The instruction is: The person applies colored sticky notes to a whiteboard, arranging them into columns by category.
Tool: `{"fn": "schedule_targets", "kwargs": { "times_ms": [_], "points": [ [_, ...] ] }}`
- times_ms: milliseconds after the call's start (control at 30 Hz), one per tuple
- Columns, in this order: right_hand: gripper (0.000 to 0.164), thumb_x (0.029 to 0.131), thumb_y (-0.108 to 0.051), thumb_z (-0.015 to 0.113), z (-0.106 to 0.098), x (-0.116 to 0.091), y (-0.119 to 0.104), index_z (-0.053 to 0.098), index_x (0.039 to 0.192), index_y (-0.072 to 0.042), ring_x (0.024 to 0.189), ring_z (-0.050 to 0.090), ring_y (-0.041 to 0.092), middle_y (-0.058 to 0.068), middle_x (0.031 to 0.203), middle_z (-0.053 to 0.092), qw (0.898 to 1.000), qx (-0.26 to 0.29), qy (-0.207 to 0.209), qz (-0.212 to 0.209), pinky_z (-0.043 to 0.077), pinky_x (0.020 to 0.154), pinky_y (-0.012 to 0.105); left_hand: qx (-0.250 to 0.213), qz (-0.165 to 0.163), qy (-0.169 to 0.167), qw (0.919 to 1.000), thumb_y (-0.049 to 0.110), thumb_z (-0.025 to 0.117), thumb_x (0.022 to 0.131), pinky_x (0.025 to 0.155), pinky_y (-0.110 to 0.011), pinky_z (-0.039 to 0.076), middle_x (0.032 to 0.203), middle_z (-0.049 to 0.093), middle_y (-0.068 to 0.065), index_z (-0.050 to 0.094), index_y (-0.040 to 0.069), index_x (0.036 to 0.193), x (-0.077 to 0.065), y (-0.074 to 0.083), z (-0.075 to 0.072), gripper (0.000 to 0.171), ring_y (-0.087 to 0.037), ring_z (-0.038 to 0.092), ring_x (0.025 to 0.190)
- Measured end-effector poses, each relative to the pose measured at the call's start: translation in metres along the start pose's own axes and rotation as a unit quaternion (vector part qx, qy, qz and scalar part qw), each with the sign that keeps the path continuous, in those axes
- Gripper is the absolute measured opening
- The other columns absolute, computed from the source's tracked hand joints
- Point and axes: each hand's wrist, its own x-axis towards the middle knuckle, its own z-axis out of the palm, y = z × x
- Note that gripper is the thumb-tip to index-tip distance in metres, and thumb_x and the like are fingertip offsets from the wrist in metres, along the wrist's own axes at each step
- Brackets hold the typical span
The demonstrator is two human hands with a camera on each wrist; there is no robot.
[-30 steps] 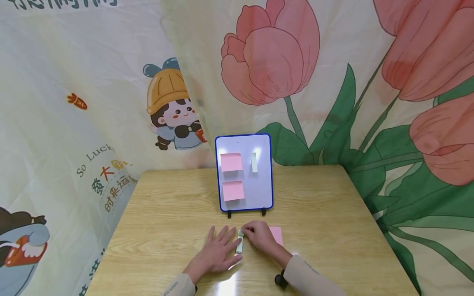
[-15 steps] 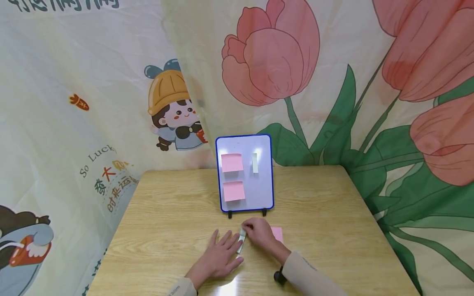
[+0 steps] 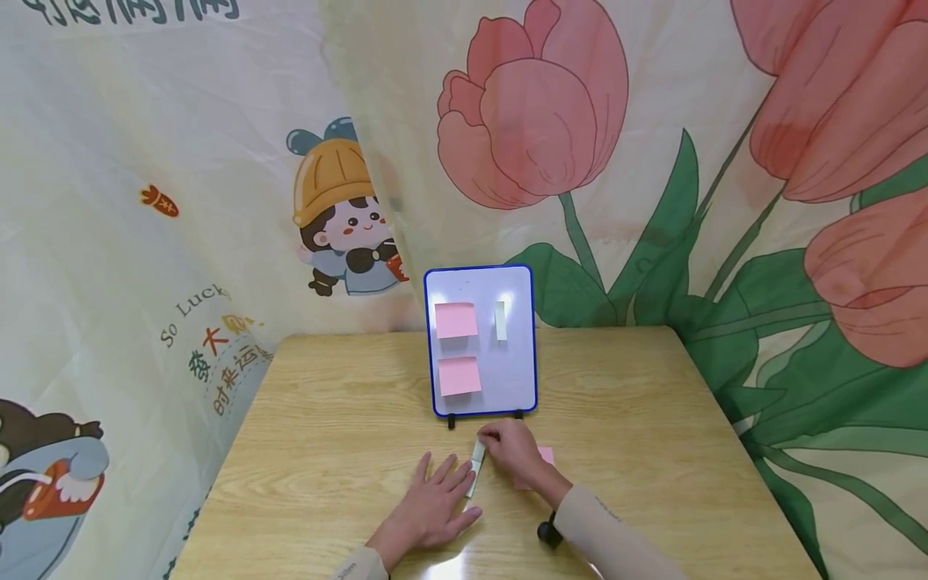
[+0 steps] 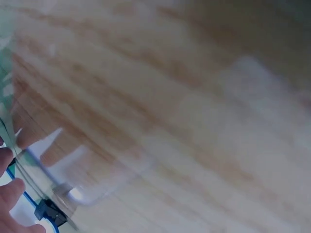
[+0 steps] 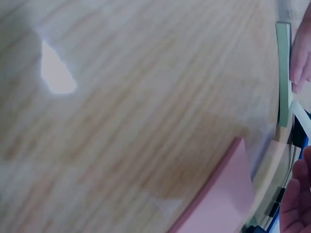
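A narrow pad of pale green sticky notes (image 3: 472, 485) lies on the table between the hands, and its side shows in the right wrist view (image 5: 284, 73). My left hand (image 3: 435, 501) is spread flat, fingertips resting on the pad. With thumb and index finger my right hand (image 3: 511, 447) pinches the far end of the top green sticky note (image 3: 478, 448), which angles up from the pad. A pink sticky note pad (image 5: 224, 194) lies beside the right hand, partly hidden by the wrist in the head view.
Behind the hands a blue-framed whiteboard (image 3: 511, 374) stands on black feet. It bears two pink sticky notes (image 3: 456, 320), one above the other, and one green strip (image 3: 500, 321) at right. A printed cloth (image 3: 652, 72) hangs behind the wooden table (image 3: 326, 419).
My right hand has moved slightly away from me and up, peeling the end of the green sticky note off the pad. The left hand stays on the pad.
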Motion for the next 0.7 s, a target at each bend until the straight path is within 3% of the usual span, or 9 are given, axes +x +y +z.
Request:
{"fn": "schedule_targets", "kwargs": {
  "times_ms": [167, 333, 700],
  "points": [
    [0.012, 0.091, -0.019, 0.071, -0.004, 0.004, 0.003, 0.08, 0.097, -0.014, 0.085, 0.072, 0.014, -0.002, 0.092, 0.078, 1.0, -0.016, 0.004, 0.003, 0.058, 0.075, 0.031, 0.001, -0.005, -0.003, 1.0, 0.062, 0.025, 0.102, 0.116, -0.067, 0.016, 0.158, 0.038, 0.002, 0.043, 0.019, 0.151, 0.001, 0.004, -0.001, 0.068, -0.031, 0.031, 0.148],
    [0.013, 0.09, -0.016, 0.072, -0.009, 0.005, 0.005, 0.08, 0.099, -0.012, 0.081, 0.071, 0.013, 0.001, 0.091, 0.078, 1.0, 0.002, 0.021, 0.002, 0.057, 0.069, 0.028, 0.013, -0.012, 0.0, 0.9999, 0.066, 0.024, 0.1, 0.116, -0.067, 0.015, 0.158, 0.039, 0.001, 0.044, 0.018, 0.15, 0.001, 0.007, 0.001, 0.073, -0.032, 0.032, 0.148],
    [0.014, 0.09, -0.01, 0.07, -0.029, 0.008, 0.012, 0.079, 0.1, -0.004, 0.089, 0.073, 0.023, 0.008, 0.097, 0.078, 0.997, 0.048, 0.057, 0.016, 0.06, 0.075, 0.036, 0.032, -0.023, 0.004, 0.9992, 0.072, 0.017, 0.097, 0.116, -0.067, 0.014, 0.159, 0.037, -0.004, 0.043, 0.014, 0.15, 0.001, 0.014, 0.004, 0.083, -0.032, 0.033, 0.147]
  ]
}}
